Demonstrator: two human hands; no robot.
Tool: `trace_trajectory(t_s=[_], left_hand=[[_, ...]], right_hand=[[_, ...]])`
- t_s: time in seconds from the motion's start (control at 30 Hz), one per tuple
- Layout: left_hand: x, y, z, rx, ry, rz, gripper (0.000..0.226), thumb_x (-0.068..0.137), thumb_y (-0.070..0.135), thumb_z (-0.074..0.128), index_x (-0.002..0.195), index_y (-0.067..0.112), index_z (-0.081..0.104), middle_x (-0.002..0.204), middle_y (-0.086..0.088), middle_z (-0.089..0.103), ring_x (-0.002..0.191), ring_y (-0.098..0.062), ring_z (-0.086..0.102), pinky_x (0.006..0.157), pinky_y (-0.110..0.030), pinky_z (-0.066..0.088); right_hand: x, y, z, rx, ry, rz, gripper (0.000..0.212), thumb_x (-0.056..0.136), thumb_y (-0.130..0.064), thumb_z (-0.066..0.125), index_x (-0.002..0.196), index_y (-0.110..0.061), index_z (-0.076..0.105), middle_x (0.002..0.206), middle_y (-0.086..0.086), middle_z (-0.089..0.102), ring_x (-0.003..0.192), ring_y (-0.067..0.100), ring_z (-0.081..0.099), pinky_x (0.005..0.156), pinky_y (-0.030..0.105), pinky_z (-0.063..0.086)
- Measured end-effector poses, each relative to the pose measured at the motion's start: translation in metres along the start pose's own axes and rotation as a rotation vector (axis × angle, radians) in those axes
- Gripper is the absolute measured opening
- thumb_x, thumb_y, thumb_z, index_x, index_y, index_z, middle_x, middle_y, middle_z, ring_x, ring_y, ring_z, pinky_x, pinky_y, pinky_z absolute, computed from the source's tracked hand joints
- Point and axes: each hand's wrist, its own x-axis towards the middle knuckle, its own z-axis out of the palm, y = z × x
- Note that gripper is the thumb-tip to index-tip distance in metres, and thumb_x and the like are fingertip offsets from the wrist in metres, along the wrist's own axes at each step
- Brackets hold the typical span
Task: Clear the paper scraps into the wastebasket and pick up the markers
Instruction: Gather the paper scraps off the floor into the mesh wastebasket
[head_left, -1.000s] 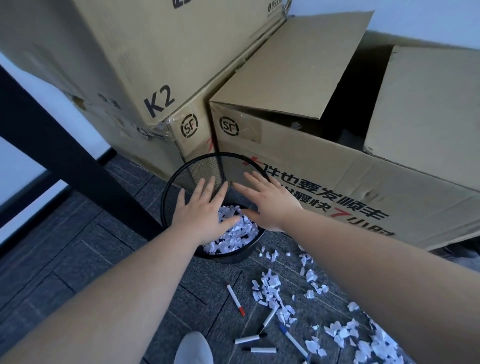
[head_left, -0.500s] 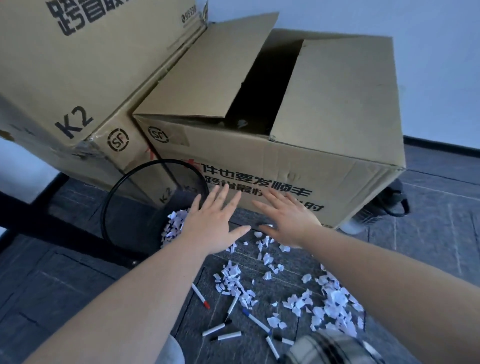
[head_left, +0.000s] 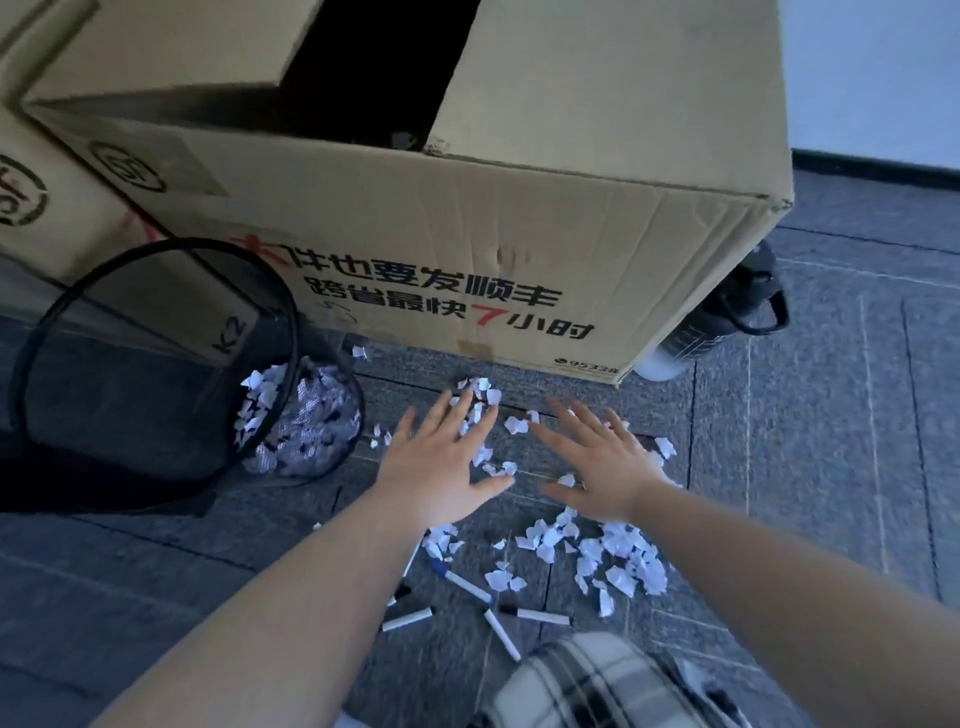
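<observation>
Below, both hands, grip spread, hover over scrap-littered grey carpet tiles.

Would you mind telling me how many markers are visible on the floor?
5 markers: one at the left forearm, a blue one beside it, three nearer the camera. The forearm may hide more.

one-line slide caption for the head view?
Both open hands reach over paper scraps beside a mesh wastebasket; markers lie nearer.

open cardboard box on carpet | dark jug behind its corner; second box left
</observation>
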Motion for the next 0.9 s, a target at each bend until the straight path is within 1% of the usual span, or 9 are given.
trace_trajectory(t_s=[0.27,0.37,0.47,0.53,0.63,0.7,0.77,0.83,0.9], left_hand=[[0.035,0.003,0.058,-0.044,-0.082,-0.024,0.082,0.078,0.08,0.016,0.142,0.043,-0.019,0.153,0.004,-0.028,0.143,-0.022,-0.02,0.114,-0.058,-0.001],[0.045,0.003,0.079,-0.08,-0.066,-0.045,0.083,0.075,0.082,0.011,0.142,0.042,-0.019,0.153,0.002,-0.028,0.144,-0.023,-0.017,0.114,-0.06,0.003],[0.053,0.003,0.1,-0.099,-0.017,-0.061,0.085,0.073,0.081,0.01,0.143,0.041,-0.018,0.154,0.003,-0.027,0.143,-0.022,-0.019,0.113,-0.06,0.001],[0.058,0.002,0.114,-0.09,0.024,-0.112,0.086,0.071,0.084,0.008,0.141,0.043,-0.02,0.153,0.005,-0.029,0.142,-0.023,-0.023,0.111,-0.064,0.0],[0.065,-0.006,0.134,-0.104,0.054,-0.25,0.091,0.065,0.09,0.007,0.136,0.046,-0.028,0.151,0.007,-0.033,0.139,-0.029,-0.027,0.104,-0.071,0.002],[0.069,-0.014,0.147,-0.142,0.049,-0.345,0.096,0.06,0.093,0.005,0.134,0.046,-0.031,0.149,0.006,-0.035,0.139,-0.033,-0.027,0.102,-0.074,0.004],[0.068,-0.022,0.158,-0.19,0.03,-0.414,0.099,0.056,0.095,0.005,0.134,0.045,-0.032,0.15,0.005,-0.035,0.139,-0.036,-0.025,0.102,-0.075,0.007],[0.068,-0.027,0.171,-0.251,0.004,-0.444,0.101,0.056,0.094,0.007,0.136,0.045,-0.029,0.151,0.003,-0.033,0.14,-0.036,-0.022,0.104,-0.074,0.01],[0.067,-0.028,0.181,-0.294,0.018,-0.435,0.1,0.059,0.093,0.01,0.138,0.044,-0.026,0.153,0.001,-0.029,0.141,-0.035,-0.02,0.106,-0.071,0.012]], right_hand=[[0.004,0.022,0.065,0.099,0.03,0.17,0.074,0.079,-0.078,0.021,0.141,-0.052,-0.01,0.157,-0.007,-0.011,0.143,0.02,-0.014,0.113,0.057,-0.008],[0.005,0.033,0.087,0.066,0.021,0.251,0.077,0.075,-0.082,0.015,0.14,-0.052,-0.012,0.154,-0.009,-0.019,0.142,0.02,-0.018,0.11,0.063,-0.008],[0.008,0.044,0.108,0.057,0.062,0.357,0.078,0.075,-0.083,0.01,0.142,-0.049,-0.013,0.154,-0.008,-0.019,0.141,0.02,-0.02,0.109,0.064,-0.009],[0.009,0.049,0.121,0.067,0.096,0.42,0.078,0.074,-0.084,0.008,0.14,-0.049,-0.017,0.154,-0.007,-0.018,0.142,0.021,-0.018,0.109,0.063,-0.009],[0.01,0.051,0.143,0.112,0.121,0.484,0.079,0.075,-0.084,0.013,0.139,-0.049,-0.019,0.154,-0.007,-0.018,0.142,0.021,-0.016,0.11,0.064,-0.006],[0.011,0.048,0.156,0.129,0.157,0.492,0.08,0.076,-0.084,0.015,0.141,-0.047,-0.013,0.157,-0.004,-0.011,0.143,0.022,-0.013,0.111,0.062,-0.006],[0.013,0.042,0.162,0.177,0.211,0.514,0.08,0.077,-0.082,0.016,0.145,-0.043,-0.001,0.158,-0.002,-0.004,0.144,0.02,-0.01,0.113,0.057,-0.007],[0.017,0.031,0.165,0.238,0.261,0.525,0.08,0.078,-0.08,0.02,0.146,-0.04,0.008,0.158,-0.001,0.0,0.144,0.017,-0.009,0.114,0.054,-0.007],[0.02,0.019,0.168,0.266,0.279,0.492,0.079,0.078,-0.08,0.022,0.146,-0.04,0.01,0.158,-0.001,0.0,0.144,0.015,-0.01,0.113,0.051,-0.006]])
